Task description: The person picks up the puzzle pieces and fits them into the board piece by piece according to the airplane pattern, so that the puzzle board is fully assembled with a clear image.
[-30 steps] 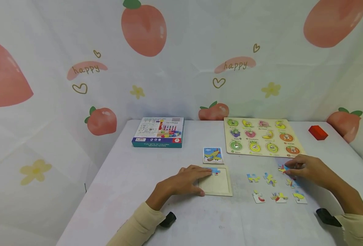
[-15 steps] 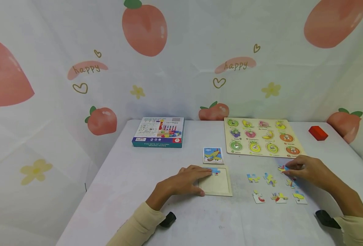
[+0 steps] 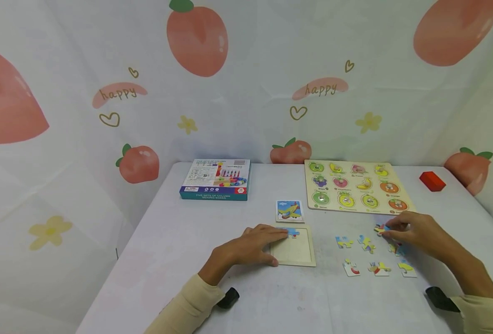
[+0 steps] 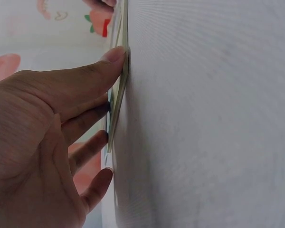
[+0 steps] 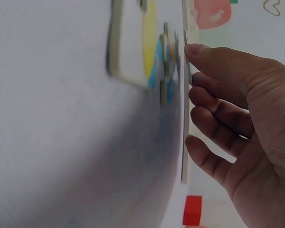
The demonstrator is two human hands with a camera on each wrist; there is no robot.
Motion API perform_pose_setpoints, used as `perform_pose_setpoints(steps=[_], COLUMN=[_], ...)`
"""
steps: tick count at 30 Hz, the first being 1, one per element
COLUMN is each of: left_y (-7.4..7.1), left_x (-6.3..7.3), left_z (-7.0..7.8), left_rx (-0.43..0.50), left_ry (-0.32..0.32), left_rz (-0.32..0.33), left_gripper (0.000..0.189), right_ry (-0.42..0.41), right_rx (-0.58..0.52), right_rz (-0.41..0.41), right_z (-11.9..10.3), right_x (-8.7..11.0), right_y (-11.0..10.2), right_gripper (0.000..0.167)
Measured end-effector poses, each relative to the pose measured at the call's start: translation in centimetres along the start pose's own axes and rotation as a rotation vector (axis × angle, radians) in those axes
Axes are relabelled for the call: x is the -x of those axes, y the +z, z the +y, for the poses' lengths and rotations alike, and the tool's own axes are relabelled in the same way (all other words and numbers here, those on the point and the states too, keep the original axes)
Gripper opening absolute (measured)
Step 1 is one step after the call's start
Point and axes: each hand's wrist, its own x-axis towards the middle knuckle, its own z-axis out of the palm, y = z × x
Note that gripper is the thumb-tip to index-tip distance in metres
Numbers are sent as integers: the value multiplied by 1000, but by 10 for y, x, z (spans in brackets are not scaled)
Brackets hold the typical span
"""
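Note:
My left hand lies over the left side of a square wooden puzzle tray. Its fingertips rest on a blue jigsaw piece set along the tray's top, partly covered by them. In the left wrist view the thumb touches the tray's edge. To the right, my right hand pinches a small blue, red and yellow jigsaw piece between thumb and fingers; the right wrist view has this piece edge-on. Several loose jigsaw pieces lie in rows between the tray and my right hand.
A small airplane picture lies just behind the tray. Further back are a fruit puzzle board and a red block on the right, and a boxed bead set on the left. A printed cloth hangs behind the table.
My right hand has shifted slightly left with the pinched jigsaw piece, which has lifted and tilted a little. My left hand stays in place on the tray.

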Motion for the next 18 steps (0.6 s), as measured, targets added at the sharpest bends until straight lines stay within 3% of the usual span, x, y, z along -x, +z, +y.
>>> perform_pose_setpoints(steps=[7, 18], left_y=[-1, -2], left_x=[1, 2], left_z=[0, 2], left_rx=[-1, -5], left_ry=[2, 9], left_rz=[-1, -5], left_gripper=[76, 75], right_ry=[-151, -230], right_rx=[16, -36], right_rz=[96, 87], right_z=[-22, -61], right_x=[-3, -16], right_y=[8, 22], right_gripper=[31, 26])
